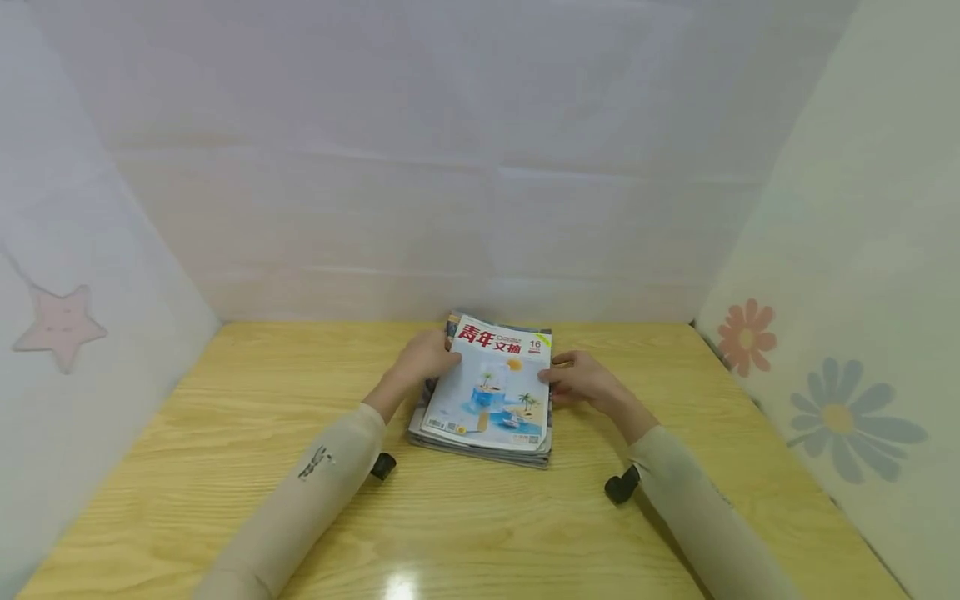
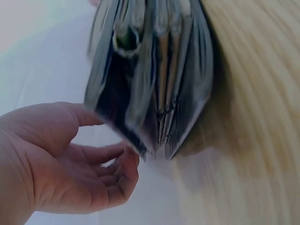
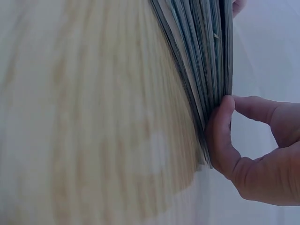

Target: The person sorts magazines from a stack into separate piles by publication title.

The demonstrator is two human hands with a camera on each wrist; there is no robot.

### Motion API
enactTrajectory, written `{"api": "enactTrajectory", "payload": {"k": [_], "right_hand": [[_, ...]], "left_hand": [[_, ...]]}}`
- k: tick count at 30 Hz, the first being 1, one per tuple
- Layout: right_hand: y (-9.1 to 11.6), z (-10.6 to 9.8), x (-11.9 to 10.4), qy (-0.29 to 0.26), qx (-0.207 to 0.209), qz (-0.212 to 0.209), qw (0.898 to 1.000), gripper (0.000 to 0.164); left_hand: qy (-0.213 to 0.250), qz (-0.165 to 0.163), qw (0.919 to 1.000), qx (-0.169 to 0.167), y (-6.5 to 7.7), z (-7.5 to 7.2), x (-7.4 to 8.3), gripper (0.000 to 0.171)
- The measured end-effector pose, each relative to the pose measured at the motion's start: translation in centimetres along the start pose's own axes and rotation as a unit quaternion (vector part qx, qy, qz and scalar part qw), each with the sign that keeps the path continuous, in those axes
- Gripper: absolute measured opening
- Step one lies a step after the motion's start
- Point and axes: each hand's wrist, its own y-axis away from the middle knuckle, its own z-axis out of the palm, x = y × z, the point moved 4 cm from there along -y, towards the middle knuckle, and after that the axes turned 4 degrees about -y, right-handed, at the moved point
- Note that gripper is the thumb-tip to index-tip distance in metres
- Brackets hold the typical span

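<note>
A stack of magazines (image 1: 480, 452) lies on the wooden table, its layers slightly out of line. On top is a magazine with a pale blue cover (image 1: 468, 387), red title characters and a small island picture. My left hand (image 1: 423, 358) is at the stack's far left corner, thumb on the top cover and fingers curled at the edge. Folded spines (image 2: 164, 28) with gaps between them show in the left wrist view. At the right edge, my right hand (image 1: 585, 379) pinches the top magazine, its thumb on the cover and a bent finger (image 3: 220, 136) against the page edges (image 3: 201, 56).
The wooden table (image 1: 300, 375) meets a white cloth backdrop (image 1: 412, 208) right behind the stack. Pale side walls stand left and right, with a pink star (image 1: 62, 327) on one and flowers (image 1: 840, 417) on the other. Black wrist devices (image 1: 621, 486) hang below both sleeves.
</note>
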Motion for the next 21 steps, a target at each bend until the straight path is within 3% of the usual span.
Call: {"api": "enactTrajectory", "payload": {"k": [3, 6, 10, 15, 21], "right_hand": [[-0.4, 0.4, -0.2, 0.000, -0.020, -0.009, 1.000, 0.071], [-0.5, 0.8, -0.6, 0.002, -0.022, -0.013, 1.000, 0.063], [-0.3, 0.7, -1.4, 0.016, -0.011, -0.015, 1.000, 0.059], [0.2, 0.1, -1.9, 0.017, -0.007, -0.015, 1.000, 0.061], [1.0, -0.9, -2.9, 0.026, 0.011, -0.015, 1.000, 0.064]], "left_hand": [[0.007, 0.011, 0.9999, -0.003, 0.2, -0.6, -0.3, 0.021], [0.021, 0.024, 0.9995, -0.005, 0.1, -1.1, -0.2, 0.041], [0.098, 0.033, 0.9946, -0.010, -0.1, -1.3, 0.0, 0.044], [0.216, 0.031, 0.9750, -0.039, 0.1, -1.1, 0.3, 0.046], [0.302, 0.010, 0.9507, -0.068, -0.2, -0.7, 0.5, 0.051]]}}
